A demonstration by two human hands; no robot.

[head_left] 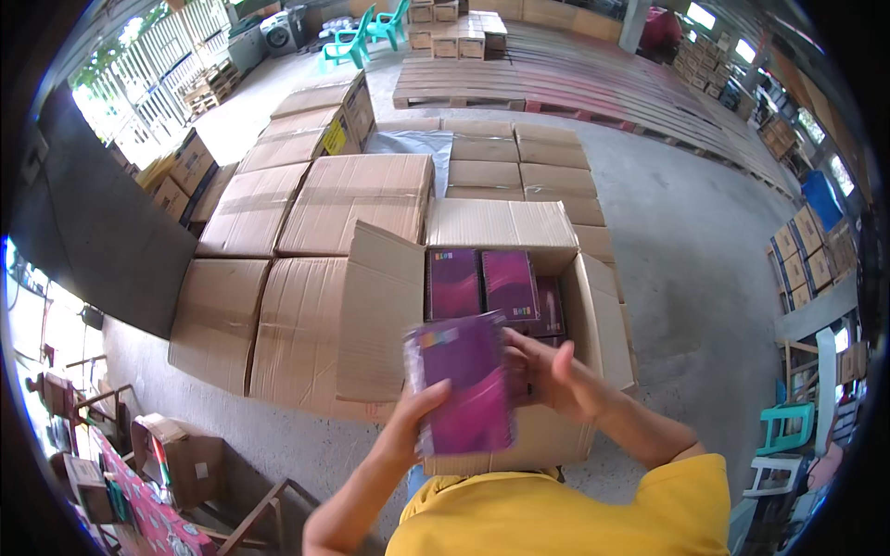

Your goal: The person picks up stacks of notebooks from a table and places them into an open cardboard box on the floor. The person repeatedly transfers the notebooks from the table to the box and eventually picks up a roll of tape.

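Observation:
My left hand (415, 419) grips a purple spiral notebook (465, 385), its thumb lying on the cover. The notebook is tilted over the near side of an open cardboard box (502, 222) and is slightly blurred. At its upper right edge is my right hand (570, 380), fingers stretched out and thumb raised apart; whether its fingertips touch the notebook I cannot tell. Inside the box, purple notebooks (454, 283) lie in side-by-side stacks, and a lower stack (551, 306) sits at the right. My hands and the held notebook hide the box's near part.
Closed cardboard cartons (366, 204) stand to the left of the box, with flatter cartons (482, 148) behind it. Wooden pallets (575, 79) lie farther back. Green chairs (348, 44) stand at the far left, and a green stool (786, 426) at the right.

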